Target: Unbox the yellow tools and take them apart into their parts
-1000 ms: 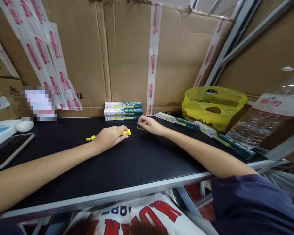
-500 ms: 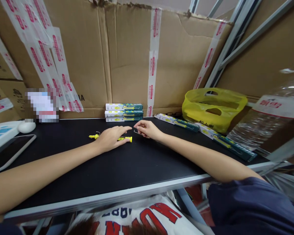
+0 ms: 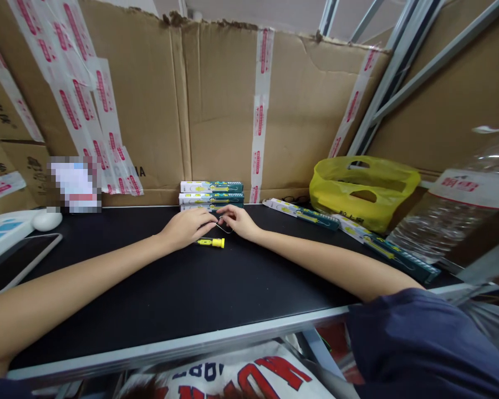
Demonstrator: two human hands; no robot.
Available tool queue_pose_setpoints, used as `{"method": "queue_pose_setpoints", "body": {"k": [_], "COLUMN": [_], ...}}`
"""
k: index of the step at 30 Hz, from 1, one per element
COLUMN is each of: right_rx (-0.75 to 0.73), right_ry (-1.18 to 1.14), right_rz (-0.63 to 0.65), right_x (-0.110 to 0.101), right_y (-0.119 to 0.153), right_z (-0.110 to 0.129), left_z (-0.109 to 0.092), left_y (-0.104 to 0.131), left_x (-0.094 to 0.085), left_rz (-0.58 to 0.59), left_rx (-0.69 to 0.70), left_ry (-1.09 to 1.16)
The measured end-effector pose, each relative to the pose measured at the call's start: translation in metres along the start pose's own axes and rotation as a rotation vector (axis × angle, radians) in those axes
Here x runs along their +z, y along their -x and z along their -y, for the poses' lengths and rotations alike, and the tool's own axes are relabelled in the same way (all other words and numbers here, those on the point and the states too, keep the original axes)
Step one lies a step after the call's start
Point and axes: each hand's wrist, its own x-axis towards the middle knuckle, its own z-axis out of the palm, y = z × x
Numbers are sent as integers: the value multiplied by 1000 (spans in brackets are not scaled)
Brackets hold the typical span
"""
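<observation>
My right hand [image 3: 238, 223] is pinched around a thin bent metal wire [image 3: 224, 229], held just above the black table. My left hand [image 3: 187, 228] has its fingertips closed at the wire's other end, almost touching my right fingers. Below them a yellow tool [image 3: 211, 242] with a round end cap lies on the table. Its left part is hidden by my left hand. Right behind my hands stands a stack of slim printed boxes [image 3: 211, 198] showing a yellow hooked tool.
Two more slim boxes [image 3: 301, 214] [image 3: 386, 247] lie to the right, before a yellow plastic bag [image 3: 363, 194] and a large clear bottle [image 3: 444, 216]. A phone [image 3: 20, 263], a white power strip [image 3: 4, 230] and a white rounded object [image 3: 47, 220] are at left. Cardboard [image 3: 220, 111] walls the back.
My left hand has come off the yellow tool and risen to the wire. My right hand has shifted slightly left, so the fingertips of both hands now meet.
</observation>
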Motion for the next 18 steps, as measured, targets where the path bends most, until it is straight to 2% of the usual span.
{"method": "queue_pose_setpoints", "body": {"k": [3, 7, 13, 18], "right_rx": [-59, -113, -82, -114], "right_ry": [180, 188, 65, 82], "right_rz": [57, 64, -41, 22], "right_x": [10, 17, 6, 3], "right_y": [-23, -37, -20, -12], "right_z": [-6, -10, -15, -16], "left_z": [0, -10, -14, -9], "left_y": [9, 20, 20, 21], "left_x": [1, 0, 0, 4], "left_rz": [51, 57, 92, 112], "left_rx": [29, -9, -67, -70], "left_ry": [-19, -48, -25, 51]}}
